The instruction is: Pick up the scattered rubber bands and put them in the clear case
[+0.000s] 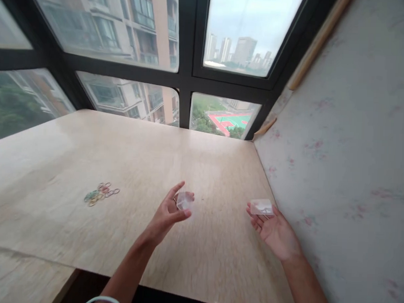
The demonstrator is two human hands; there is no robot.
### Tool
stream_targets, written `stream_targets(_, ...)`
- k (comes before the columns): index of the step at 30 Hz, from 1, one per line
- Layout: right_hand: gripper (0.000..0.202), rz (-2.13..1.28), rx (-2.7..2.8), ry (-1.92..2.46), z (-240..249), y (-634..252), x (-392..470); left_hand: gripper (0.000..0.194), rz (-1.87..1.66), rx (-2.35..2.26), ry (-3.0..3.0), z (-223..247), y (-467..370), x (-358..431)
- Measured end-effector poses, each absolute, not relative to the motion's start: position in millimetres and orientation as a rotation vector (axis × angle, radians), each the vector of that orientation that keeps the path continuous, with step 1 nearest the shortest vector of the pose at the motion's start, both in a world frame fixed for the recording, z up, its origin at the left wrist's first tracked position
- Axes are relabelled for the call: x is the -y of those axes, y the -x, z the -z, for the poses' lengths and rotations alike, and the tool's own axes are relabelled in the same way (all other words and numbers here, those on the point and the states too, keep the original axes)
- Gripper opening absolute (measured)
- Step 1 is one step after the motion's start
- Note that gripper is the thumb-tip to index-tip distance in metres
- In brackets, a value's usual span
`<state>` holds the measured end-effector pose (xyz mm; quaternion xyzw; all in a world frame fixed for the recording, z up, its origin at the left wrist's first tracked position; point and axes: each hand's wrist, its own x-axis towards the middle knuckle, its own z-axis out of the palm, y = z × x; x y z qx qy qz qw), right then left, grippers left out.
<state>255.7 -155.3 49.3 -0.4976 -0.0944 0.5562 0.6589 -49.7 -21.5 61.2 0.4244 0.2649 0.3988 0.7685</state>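
Note:
My left hand (166,212) holds a small clear plastic box (185,201) between the thumb and the fingers, with the index finger stretched up beside it. Turned palm up near the wall, my right hand (278,233) carries a flat, clear rectangular plastic piece (262,207) on its fingers; whether it is a lid or a second box I cannot tell. Both hands are over the marble-look window ledge (212,249), well apart from each other. Off to the left lies a loose heap of thin coloured rings (101,194), which look like small rubber bands.
Dark window frames (187,49) run along the back of the ledge. A wall with floral paper (354,143) bounds the right side, with peeling trim (265,128) at the corner. The ledge's front edge (186,297) drops to a dark gap.

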Motion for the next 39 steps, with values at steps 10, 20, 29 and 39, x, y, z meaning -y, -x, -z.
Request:
stream_targets(10,0.044,-1.239,-0.108,0.904,-51.8,-290.6,123.0,0.084,-0.587,-0.458,-1.203,-33.0,-60.5,69.4)
stream_targets(20,0.065,-1.342,-0.197,0.754,-76.5,-297.8,97.9,0.082,-0.507,-0.495,-1.480,-18.4,-96.3,72.6)
stream_targets(29,0.057,-1.183,-0.156,0.695,-100.0,-283.4,145.4,0.082,-0.474,-0.561,-1.921,-19.7,-116.8,80.4)
stream_targets(39,0.028,-1.172,0.124,0.836,-77.4,-234.1,204.7,0.061,-0.298,-0.661,-2.305,-18.3,-150.8,90.7)
